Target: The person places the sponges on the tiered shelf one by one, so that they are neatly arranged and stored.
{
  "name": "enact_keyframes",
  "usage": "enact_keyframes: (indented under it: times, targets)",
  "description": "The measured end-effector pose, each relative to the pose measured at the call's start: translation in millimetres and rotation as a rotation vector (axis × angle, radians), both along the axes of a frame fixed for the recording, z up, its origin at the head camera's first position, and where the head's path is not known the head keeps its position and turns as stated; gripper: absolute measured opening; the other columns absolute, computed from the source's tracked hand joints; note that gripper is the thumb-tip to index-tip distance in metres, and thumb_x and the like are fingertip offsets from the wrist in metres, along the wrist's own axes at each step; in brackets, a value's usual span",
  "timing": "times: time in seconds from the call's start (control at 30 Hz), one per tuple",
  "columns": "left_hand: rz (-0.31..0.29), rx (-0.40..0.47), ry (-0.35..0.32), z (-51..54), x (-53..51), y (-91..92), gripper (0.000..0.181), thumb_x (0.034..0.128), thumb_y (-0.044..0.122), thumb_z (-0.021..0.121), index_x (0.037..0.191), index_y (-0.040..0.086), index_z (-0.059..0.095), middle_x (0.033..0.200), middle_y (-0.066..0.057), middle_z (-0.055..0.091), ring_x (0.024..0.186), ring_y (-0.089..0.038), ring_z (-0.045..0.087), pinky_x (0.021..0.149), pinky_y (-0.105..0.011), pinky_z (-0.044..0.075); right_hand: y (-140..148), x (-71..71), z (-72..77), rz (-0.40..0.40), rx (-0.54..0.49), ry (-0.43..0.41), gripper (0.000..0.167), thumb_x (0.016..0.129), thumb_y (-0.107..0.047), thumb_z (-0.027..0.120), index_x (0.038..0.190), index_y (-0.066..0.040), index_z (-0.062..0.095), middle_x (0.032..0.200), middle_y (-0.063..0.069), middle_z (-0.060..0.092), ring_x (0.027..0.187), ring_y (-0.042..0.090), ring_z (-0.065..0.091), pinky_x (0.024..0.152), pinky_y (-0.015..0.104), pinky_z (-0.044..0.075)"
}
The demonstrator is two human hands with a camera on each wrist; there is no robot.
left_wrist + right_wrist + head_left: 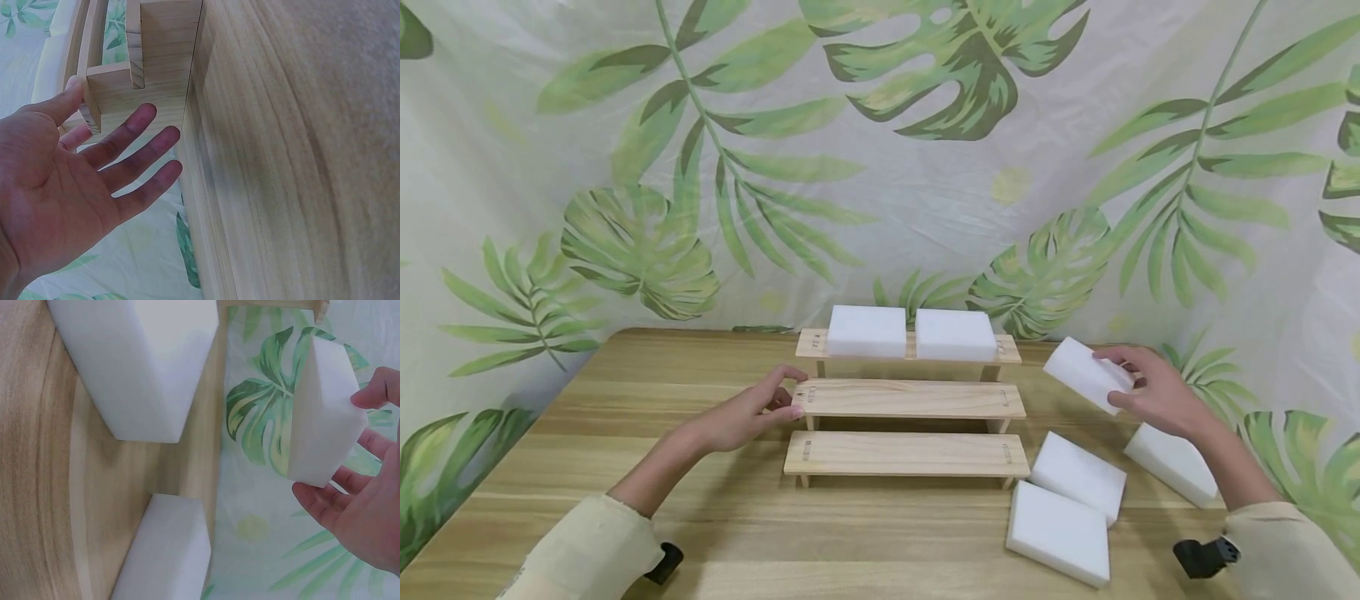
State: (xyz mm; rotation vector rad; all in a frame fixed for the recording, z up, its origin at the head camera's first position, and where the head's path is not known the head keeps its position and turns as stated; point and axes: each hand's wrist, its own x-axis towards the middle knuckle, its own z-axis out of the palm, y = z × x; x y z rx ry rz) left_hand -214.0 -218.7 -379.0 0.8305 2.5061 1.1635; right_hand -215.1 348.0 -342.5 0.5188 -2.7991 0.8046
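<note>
A three-tiered wooden rack stands on the table, with two white blocks side by side on its top tier. My left hand pinches the left end of the middle tier between thumb and index finger; in the left wrist view the hand's other fingers are spread and touch nothing. Right of the rack, my right hand holds a white block tilted above the table. In the right wrist view, the thumb and fingers of this hand grip the block's edges.
Several white blocks lie right of the rack: one partly against another, and one beneath my right forearm. The wooden table meets a leaf-patterned cloth at its back edge. The middle and bottom tiers carry no blocks.
</note>
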Motion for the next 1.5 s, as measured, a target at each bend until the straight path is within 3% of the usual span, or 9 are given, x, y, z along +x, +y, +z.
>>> enact_keyframes:
  times: [0.2, 0.43, 0.57, 0.83, 1.2, 1.5]
  targets:
    - [-0.002, 0.009, -0.004, 0.6, 0.3, 0.6, 0.052, 0.1101, 0.023, 0.055, 0.149, 0.000, 0.030, 0.113, -0.019, 0.065, 0.108, -0.034, 0.063, 0.086, -0.044, 0.050, 2, 6.6, 6.2, 0.040, 0.013, 0.021, 0.046, 0.081, 0.005, 0.068, 0.126, -0.001, 0.066, 0.125, 0.020, 0.064, 0.103, 0.019, 0.051, 0.083, 0.032, 0.047]
    - [0.001, 0.007, -0.002, 0.7, 0.0, 0.7, 0.050, 0.1099, 0.022, 0.055, 0.149, 0.000, 0.030, 0.111, -0.018, 0.066, 0.107, -0.034, 0.064, 0.087, -0.044, 0.050, 5, 11.8, 8.6, 0.180, -0.031, 0.080, 0.052, 0.075, 0.010, 0.063, 0.125, -0.005, 0.067, 0.124, 0.004, 0.065, 0.108, -0.005, 0.050, 0.086, 0.023, 0.045]
    - [-0.004, 0.010, 0.001, 0.0, 0.0, 0.0, 0.051, 0.1099, 0.021, 0.055, 0.148, 0.000, 0.030, 0.111, -0.017, 0.066, 0.106, -0.033, 0.064, 0.086, -0.044, 0.050, 3, 13.3, 9.5, 0.254, -0.048, 0.098, 0.055, 0.073, 0.010, 0.063, 0.125, -0.008, 0.068, 0.124, -0.008, 0.063, 0.110, -0.003, 0.053, 0.089, 0.020, 0.046]
    - [0.001, -0.002, 0.001, -1.5, -0.7, -0.9, 0.050, 0.1103, 0.023, 0.054, 0.148, 0.000, 0.031, 0.111, -0.018, 0.066, 0.107, -0.034, 0.064, 0.086, -0.041, 0.050, -8, 19.4, 20.0, 0.341, -0.052, 0.067, 0.058, 0.070, 0.011, 0.061, 0.125, -0.004, 0.068, 0.123, -0.011, 0.065, 0.107, 0.004, 0.059, 0.086, 0.024, 0.050]
    - [-0.006, 0.006, 0.002, -1.5, -0.6, -1.1, 0.051, 0.1104, 0.024, 0.054, 0.148, 0.000, 0.030, 0.111, -0.018, 0.066, 0.106, -0.033, 0.064, 0.085, -0.041, 0.050, -23, 27.6, 27.2, 0.467, -0.050, 0.006, 0.064, 0.070, 0.008, 0.067, 0.132, -0.009, 0.063, 0.124, -0.006, 0.067, 0.107, 0.007, 0.062, 0.087, 0.028, 0.052]
    - [0.007, -0.012, 0.009, -4.6, -1.1, -2.1, 0.050, 0.1106, 0.026, 0.053, 0.148, 0.001, 0.031, 0.110, -0.017, 0.066, 0.106, -0.035, 0.064, 0.086, -0.042, 0.050, -42, 28.2, 28.0, 0.572, -0.061, -0.026, 0.054, 0.080, -0.002, 0.074, 0.132, -0.010, 0.062, 0.127, -0.003, 0.065, 0.111, 0.011, 0.060, 0.088, 0.033, 0.053]
